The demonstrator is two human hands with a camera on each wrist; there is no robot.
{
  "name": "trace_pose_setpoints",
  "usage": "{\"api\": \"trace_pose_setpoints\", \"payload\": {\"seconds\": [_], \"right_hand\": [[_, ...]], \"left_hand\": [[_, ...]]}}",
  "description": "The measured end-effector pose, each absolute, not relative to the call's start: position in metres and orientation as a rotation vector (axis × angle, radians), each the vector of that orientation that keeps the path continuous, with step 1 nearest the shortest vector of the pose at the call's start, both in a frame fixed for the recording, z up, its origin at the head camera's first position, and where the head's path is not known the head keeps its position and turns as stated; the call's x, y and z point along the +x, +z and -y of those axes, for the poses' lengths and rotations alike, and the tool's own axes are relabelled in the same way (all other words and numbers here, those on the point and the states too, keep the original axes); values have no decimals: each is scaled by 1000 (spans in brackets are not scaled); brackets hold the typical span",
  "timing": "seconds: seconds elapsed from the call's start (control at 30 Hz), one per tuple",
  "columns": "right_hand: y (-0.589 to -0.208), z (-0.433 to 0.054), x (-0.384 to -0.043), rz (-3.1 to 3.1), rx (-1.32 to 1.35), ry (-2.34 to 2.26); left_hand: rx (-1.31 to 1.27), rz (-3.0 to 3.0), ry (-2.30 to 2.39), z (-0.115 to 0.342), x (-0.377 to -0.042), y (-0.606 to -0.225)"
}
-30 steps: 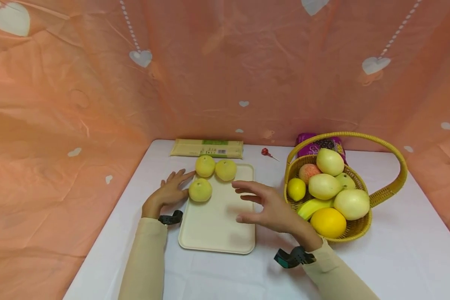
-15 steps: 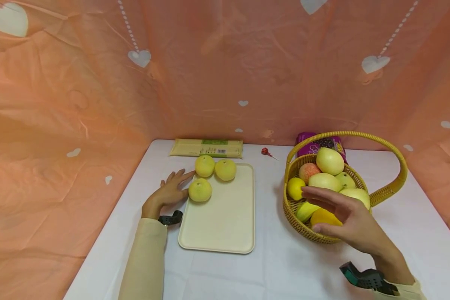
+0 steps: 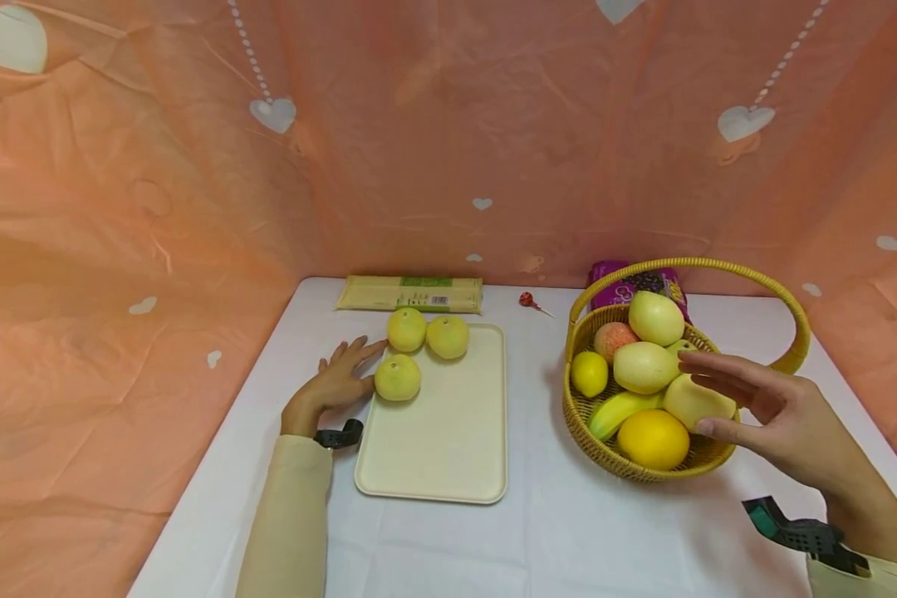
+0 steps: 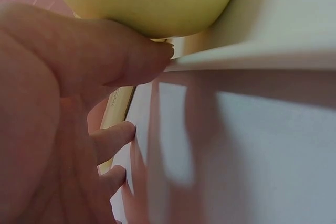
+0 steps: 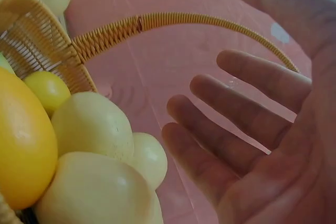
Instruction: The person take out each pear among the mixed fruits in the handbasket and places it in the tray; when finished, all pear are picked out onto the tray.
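Observation:
My left hand [image 3: 338, 386] rests at the tray's left edge with its fingers spread and nothing gripped. Its thumb [image 4: 142, 59] lies against the tray rim, just under a round yellow-green fruit [image 3: 398, 377]; whether it touches the fruit I cannot tell. Two similar fruits, one [image 3: 407, 330] and another [image 3: 448, 337], sit at the far end of the cream tray [image 3: 441, 448]. My right hand [image 3: 785, 415] hovers over the right side of the wicker basket [image 3: 605, 453], fingers extended and apart from the fruit. Closest to it is a large pale-yellow fruit [image 3: 695, 405].
The basket holds several other fruits, including an orange-yellow one [image 3: 654, 439], a banana [image 3: 619, 412], a lemon [image 3: 590, 374] and a peach [image 3: 615, 340]. Its tall handle [image 3: 718, 264] arches above. Behind lie a purple packet [image 3: 635, 286], a lollipop [image 3: 528, 300] and a flat yellow package [image 3: 411, 293].
My right hand has moved right, from above the tray across the basket's front to its right side, holding nothing. The left hand and the fruits on the tray have stayed put.

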State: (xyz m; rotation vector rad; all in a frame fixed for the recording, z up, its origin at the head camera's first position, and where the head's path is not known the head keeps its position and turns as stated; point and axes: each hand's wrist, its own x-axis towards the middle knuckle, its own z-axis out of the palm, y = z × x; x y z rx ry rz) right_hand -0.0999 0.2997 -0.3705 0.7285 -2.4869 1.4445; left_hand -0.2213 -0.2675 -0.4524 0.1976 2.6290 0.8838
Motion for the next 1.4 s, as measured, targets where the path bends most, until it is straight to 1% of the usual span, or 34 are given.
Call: {"api": "trace_pose_setpoints", "payload": {"seconds": [0.4, 0.67, 0.8, 1.0, 1.4], "right_hand": [[-376, -293, -135, 2655, 527, 1114], [-380, -292, -152, 2745, 519, 790], [-384, -289, -157, 2795, 501, 730], [-389, -281, -162, 2875, 549, 680], [-389, -261, -161, 2851, 635, 634]], "left_hand": [[202, -2637, 896, 267, -222, -452], [211, -2635, 911, 266, -220, -450], [199, -2633, 907, 266, -220, -450], [196, -2637, 899, 266, -219, -450], [181, -2635, 891, 266, -220, -453]]}}
